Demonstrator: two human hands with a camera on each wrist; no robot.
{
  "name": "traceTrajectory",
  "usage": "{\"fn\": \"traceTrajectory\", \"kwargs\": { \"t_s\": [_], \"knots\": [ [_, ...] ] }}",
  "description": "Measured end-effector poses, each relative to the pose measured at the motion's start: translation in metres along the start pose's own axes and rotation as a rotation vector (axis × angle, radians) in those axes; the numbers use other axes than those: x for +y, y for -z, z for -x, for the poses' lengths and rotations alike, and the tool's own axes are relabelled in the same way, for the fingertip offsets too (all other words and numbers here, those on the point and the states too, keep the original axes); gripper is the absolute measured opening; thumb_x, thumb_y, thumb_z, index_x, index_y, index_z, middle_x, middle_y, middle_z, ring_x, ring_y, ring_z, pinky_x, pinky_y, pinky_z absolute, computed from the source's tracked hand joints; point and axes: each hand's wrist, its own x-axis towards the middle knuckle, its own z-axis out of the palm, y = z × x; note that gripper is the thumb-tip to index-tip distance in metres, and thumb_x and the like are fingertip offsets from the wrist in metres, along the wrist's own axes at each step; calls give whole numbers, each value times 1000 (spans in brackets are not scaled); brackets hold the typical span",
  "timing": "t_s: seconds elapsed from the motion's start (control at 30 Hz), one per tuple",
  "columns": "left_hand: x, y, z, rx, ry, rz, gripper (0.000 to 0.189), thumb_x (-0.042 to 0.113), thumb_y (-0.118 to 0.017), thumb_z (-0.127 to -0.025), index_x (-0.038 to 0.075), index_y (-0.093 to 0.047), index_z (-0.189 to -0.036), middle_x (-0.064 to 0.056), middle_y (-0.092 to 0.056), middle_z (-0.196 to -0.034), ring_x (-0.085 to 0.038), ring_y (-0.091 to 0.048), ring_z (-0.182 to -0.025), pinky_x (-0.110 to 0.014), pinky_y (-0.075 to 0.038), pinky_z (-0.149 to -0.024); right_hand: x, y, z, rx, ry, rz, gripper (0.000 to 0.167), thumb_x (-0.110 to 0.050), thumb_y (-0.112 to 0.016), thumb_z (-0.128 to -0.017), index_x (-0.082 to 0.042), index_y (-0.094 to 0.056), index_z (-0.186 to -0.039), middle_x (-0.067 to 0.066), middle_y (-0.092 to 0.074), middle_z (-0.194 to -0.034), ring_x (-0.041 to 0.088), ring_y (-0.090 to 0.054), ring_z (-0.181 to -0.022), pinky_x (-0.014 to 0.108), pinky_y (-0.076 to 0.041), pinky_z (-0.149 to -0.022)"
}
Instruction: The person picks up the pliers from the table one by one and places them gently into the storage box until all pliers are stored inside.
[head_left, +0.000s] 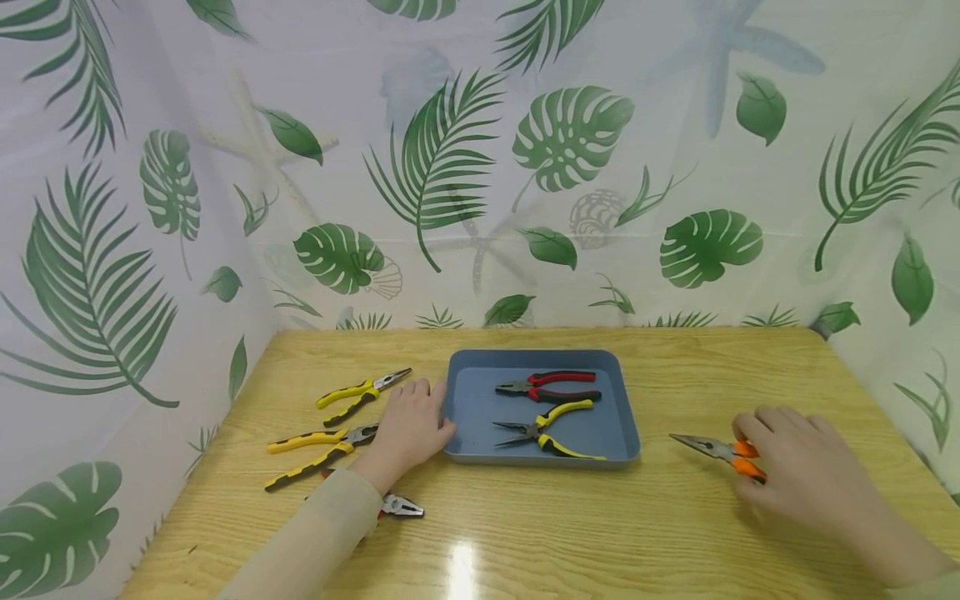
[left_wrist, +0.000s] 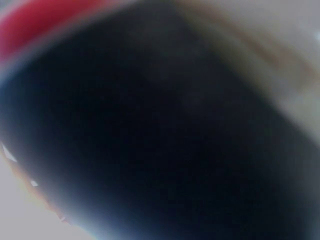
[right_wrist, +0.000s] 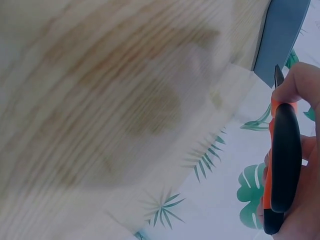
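My right hand (head_left: 802,458) holds long-nose pliers with orange-and-black handles (right_wrist: 282,157) at the right of the table, the jaws pointing left toward the blue tray (head_left: 525,459). At the tray's left side, my left hand (head_left: 408,429) rests with its fingertips and thumb right at the rim. In the tray lie red-and-black pliers (head_left: 551,387) and, nearer me, yellow-and-black long-nose pliers (head_left: 557,429) with spread handles. The left wrist view is mostly dark and blurred, with a red patch at its upper left.
Left of the tray lie yellow-handled long-nose pliers (head_left: 363,396) and larger yellow-and-black pliers (head_left: 322,450). Red-handled pliers (head_left: 402,506) are partly hidden under my left forearm. A leaf-print cloth (head_left: 465,208) hangs behind the wooden table (head_left: 570,533).
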Motion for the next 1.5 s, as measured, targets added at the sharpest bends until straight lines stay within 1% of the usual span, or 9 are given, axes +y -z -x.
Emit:
{"fn": "traceTrajectory", "kwargs": {
  "t_s": [0.13, 0.27, 0.5, 0.73, 0.9, 1.07, 1.17, 1.4, 1.5],
  "knots": [
    [0, 0, 0, -1, -2, 1, 51, 34, -63, -98, 6, -57, -140, -18, -63, -116, -36, -61, -112, -49, -47, -97, -3, 0, -4, -6, -4, 1, 39, -36, -87, -72, -17, -63, -96, -6, -54, -86, 17, -49, -79, 39, -36, -67],
    [0, -1, 0, -3, -3, 2, 50, 34, -63, -98, 6, -57, -139, -18, -63, -116, -36, -61, -113, -49, -47, -99, -6, 0, -9, 11, -2, 6, 39, -35, -86, -70, -17, -63, -97, -7, -54, -86, 18, -50, -81, 40, -34, -70],
    [1, 1, 0, -17, 4, 7, 52, 34, -63, -99, 5, -56, -143, -18, -63, -119, -37, -60, -116, -50, -47, -101, -10, -1, -16, 88, 37, 1, 38, -31, -86, -68, -18, -62, -95, -7, -52, -85, 17, -49, -80, 39, -33, -71],
    [1, 1, 0, -27, 8, 6, 52, 34, -62, -99, 6, -55, -142, -18, -63, -119, -36, -60, -115, -49, -46, -99, -17, 1, -24, 41, 24, -21, 40, -30, -82, -68, -15, -64, -100, -4, -55, -89, 23, -54, -86, 41, -32, -75],
    [1, -1, 1, -22, 7, 8, 54, 34, -63, -99, 5, -55, -144, -18, -63, -119, -36, -60, -114, -49, -47, -99, -19, -2, -28, 60, 46, -23, 39, -29, -82, -67, -16, -63, -98, -5, -54, -88, 24, -55, -87, 43, -33, -76],
    [1, -1, 0, -22, 6, 4, 55, 34, -62, -98, 5, -55, -145, -18, -63, -119, -36, -60, -114, -49, -47, -98, -20, -4, -32, 82, 65, -24, 38, -29, -82, -66, -17, -61, -96, -6, -49, -84, 19, -48, -81, 41, -29, -75],
    [0, -1, 0, -15, 3, 2, 53, 34, -62, -98, 6, -56, -143, -18, -63, -117, -35, -60, -112, -49, -46, -96, -21, -4, -35, 89, 68, -24, 39, -29, -83, -66, -17, -61, -95, -6, -49, -83, 18, -45, -78, 40, -28, -74],
    [-1, -2, 0, 5, -19, -2, 32, 31, -62, -98, 8, -57, -119, -14, -60, -103, -32, -57, -98, -44, -42, -86, -23, -1, -39, 66, 55, -22, 37, -29, -81, -69, -16, -61, -97, -4, -50, -84, 20, -47, -81, 40, -27, -73],
    [-2, -2, -1, 13, -20, 2, 30, 31, -63, -98, 8, -57, -117, -14, -59, -102, -32, -57, -97, -43, -42, -85, -24, 0, -42, 57, 53, -21, 37, -29, -81, -70, -15, -62, -98, -4, -52, -85, 20, -48, -82, 40, -28, -73]
  ]
}}
